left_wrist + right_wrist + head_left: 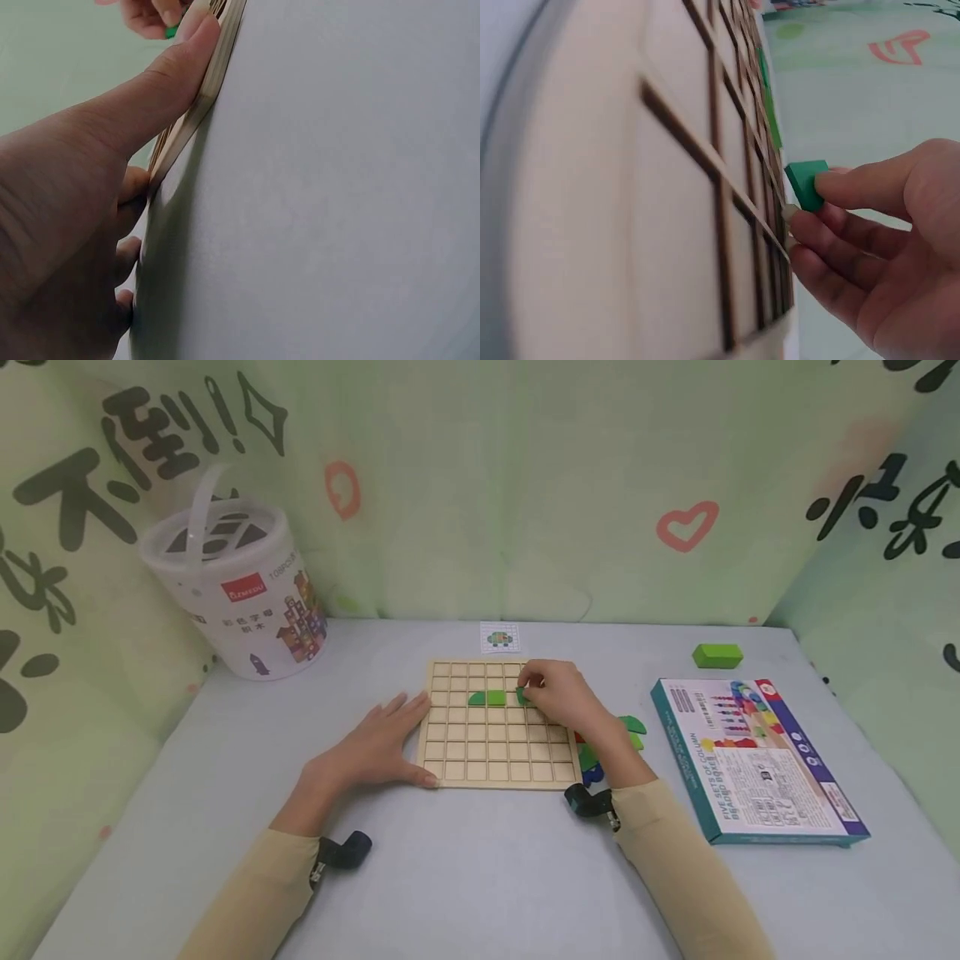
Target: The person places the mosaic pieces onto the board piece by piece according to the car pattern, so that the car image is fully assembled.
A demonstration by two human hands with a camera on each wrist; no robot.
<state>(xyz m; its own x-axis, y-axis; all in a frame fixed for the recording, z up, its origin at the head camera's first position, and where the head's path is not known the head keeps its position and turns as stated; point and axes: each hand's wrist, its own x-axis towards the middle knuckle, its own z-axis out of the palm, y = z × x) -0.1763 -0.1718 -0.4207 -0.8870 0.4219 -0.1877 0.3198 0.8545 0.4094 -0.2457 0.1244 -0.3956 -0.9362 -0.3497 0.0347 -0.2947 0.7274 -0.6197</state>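
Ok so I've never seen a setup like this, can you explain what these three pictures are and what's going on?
There's no machine: you're seeing a person's bare left hand and right hand, with a small black camera on each wrist. The wide picture comes from the person's head, looking forward and down; the two close ones come from the wrists.

On the pale table lies a wooden grid board with two flat green pieces in it. The left hand rests at its left edge; the right hand pinches a green block over it. Around it are a picture card, loose coloured pieces, a green bar, a flat box and a white bucket.
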